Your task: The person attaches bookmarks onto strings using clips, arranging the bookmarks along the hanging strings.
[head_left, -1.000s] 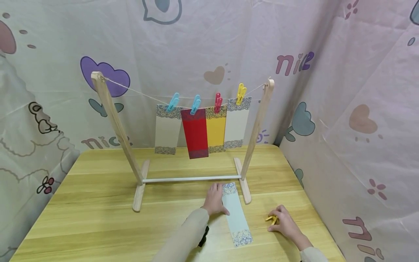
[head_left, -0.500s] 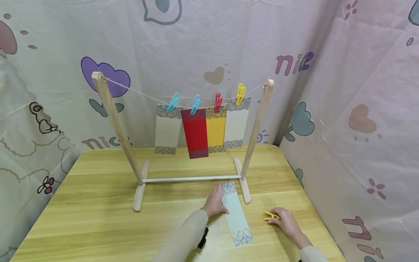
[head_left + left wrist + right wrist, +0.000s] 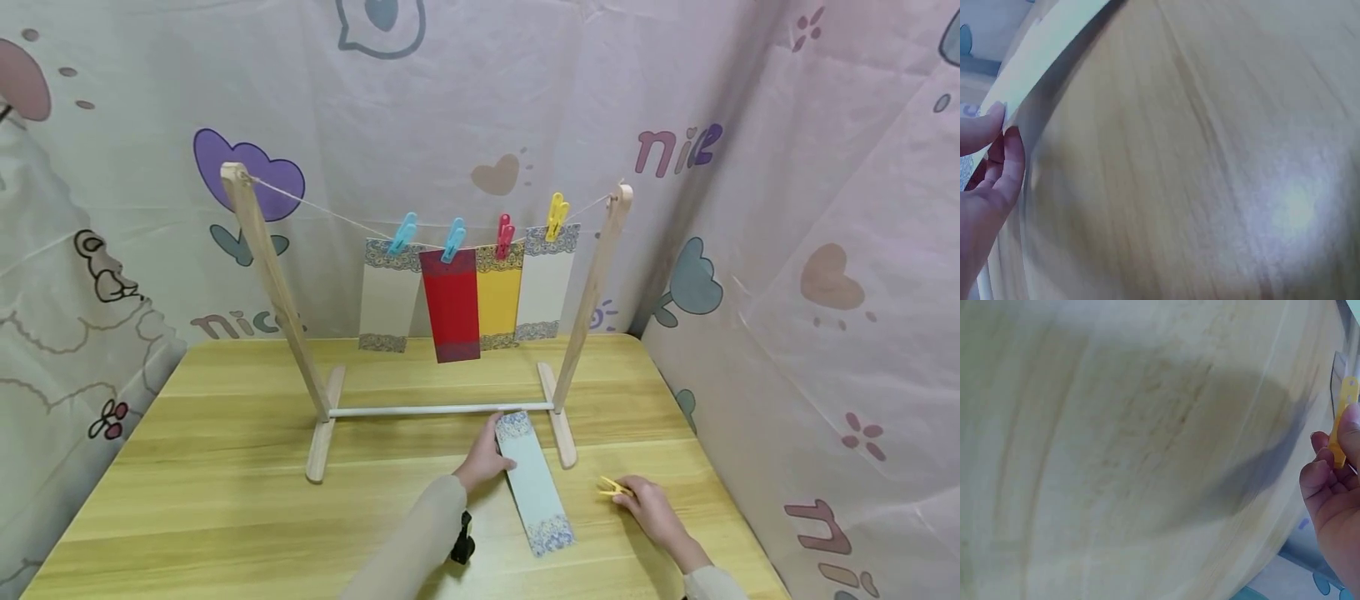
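Observation:
A pale blue paper strip [image 3: 534,483] with floral bands at both ends is raised along its left edge above the table. My left hand [image 3: 482,461] pinches that edge, thumb on top and fingers beneath, as the left wrist view also shows on the strip [image 3: 1041,56]. To the right, my right hand [image 3: 651,507] holds a yellow clothespin [image 3: 613,487] between thumb and fingers, just above the tabletop. In the right wrist view the clothespin [image 3: 1342,419] sticks up past the thumb.
A wooden stand [image 3: 592,292] carries a string with hanging white, red [image 3: 453,304], yellow [image 3: 498,296] and white strips. Blue, red and yellow clothespins [image 3: 557,217] clip them. Its white crossbar [image 3: 442,409] lies just beyond the left hand. Printed cloth [image 3: 420,108] backs the table.
My left hand has shifted slightly left and away from me, and the strip's left edge has lifted off the table. The clothespin has turned in my right hand, its prongs now pointing left.

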Demonstrator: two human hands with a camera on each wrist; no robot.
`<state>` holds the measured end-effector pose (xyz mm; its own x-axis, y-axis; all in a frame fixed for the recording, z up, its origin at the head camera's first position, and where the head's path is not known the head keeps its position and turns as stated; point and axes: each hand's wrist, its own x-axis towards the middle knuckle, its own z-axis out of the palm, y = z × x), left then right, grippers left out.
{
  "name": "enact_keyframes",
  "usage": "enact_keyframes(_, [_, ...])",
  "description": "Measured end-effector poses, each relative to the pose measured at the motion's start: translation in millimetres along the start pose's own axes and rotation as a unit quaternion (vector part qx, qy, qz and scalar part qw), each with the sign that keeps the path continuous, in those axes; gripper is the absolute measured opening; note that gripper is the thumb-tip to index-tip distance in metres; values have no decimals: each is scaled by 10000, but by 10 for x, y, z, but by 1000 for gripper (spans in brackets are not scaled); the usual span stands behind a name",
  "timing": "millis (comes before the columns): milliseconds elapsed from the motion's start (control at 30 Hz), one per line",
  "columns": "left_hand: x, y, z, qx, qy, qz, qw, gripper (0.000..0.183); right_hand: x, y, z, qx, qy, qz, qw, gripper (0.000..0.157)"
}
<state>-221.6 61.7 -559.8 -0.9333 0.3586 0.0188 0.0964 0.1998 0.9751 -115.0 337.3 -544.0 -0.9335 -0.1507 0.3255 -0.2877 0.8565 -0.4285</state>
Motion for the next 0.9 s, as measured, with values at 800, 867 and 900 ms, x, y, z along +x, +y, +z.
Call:
enact_keyframes(800, [-87,22,-232,-1255,-512,10,9908,58,184,-197,74,3009,-821,914,9457,22])
enact_keyframes(867, [-100,18,-249,-1307,-471,-22,9903,56,194,-201,94,3286,-834,841,9370,26])
enact_keyframes(900, [-105,15,-259,-1312,-439,-60,9904,56,199,-201,103,3396,-860,752,9336,30])
